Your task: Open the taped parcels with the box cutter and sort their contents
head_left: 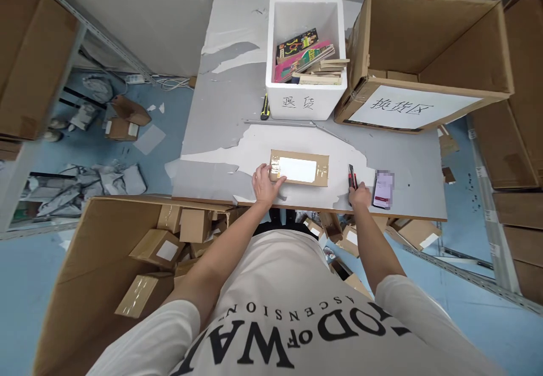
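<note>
A small taped cardboard box (pixel 321 171) with a white label (pixel 297 169) lies on the table in front of me. My left hand (pixel 265 185) grips its left end, thumb along the near edge and fingers at the far side. To the right, my right hand (pixel 360 195) is closed round a red and black box cutter (pixel 351 177), whose tip points away from me. Close beside that hand lies a phone (pixel 383 189) with its screen lit and partly blurred.
On the table (pixel 220 93) stand a white foam box (pixel 305 103) holding books and a large open carton (pixel 360 76). A yellow and black cutter (pixel 265 107) lies by the foam box. A big carton (pixel 80 274) of parcels stands at my left, below the table edge.
</note>
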Tool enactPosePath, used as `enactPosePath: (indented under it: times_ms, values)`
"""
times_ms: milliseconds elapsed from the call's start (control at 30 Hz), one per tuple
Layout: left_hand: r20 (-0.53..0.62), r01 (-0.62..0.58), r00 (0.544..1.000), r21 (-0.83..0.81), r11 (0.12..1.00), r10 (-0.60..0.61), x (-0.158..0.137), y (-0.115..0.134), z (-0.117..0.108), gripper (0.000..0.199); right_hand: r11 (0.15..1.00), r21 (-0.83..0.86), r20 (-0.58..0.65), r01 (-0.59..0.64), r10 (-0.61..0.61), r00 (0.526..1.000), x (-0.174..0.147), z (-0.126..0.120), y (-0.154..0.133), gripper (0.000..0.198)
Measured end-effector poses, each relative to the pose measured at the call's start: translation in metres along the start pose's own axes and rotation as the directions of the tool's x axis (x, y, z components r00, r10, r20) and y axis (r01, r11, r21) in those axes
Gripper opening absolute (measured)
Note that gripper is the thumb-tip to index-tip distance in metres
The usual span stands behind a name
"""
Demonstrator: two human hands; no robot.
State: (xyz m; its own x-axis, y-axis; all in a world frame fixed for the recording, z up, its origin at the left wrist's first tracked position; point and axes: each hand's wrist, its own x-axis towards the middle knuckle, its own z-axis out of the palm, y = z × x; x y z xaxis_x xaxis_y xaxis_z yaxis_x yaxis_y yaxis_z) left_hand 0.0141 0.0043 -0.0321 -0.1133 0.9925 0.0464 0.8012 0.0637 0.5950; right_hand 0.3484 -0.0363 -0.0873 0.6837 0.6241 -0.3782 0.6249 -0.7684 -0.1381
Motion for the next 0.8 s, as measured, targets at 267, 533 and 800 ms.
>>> enactPosePath:
  times_ms: [267,533,800]
  values:
    - [0.233,-0.504,0.853,0.139,0.852,0.467,-0.014,0.000,0.002,0.035,0.995,0.072,-0.052,0.062,-0.058,0.997,0.001,-0.019,-0.016,0.043]
    - [0.359,-0.570,0.797,0.186,0.800,0.485,-0.019,-0.009,0.006,0.059,0.390,0.019,0.170,0.921,-0.909,0.381,-0.075,-0.093,-0.133,0.050]
    - [0.397,-0.588,0.774,0.163,0.792,0.493,-0.016,-0.014,0.008,0.064,0.051,-0.341,0.550,0.939,-0.799,0.243,-0.101,-0.094,-0.193,0.056]
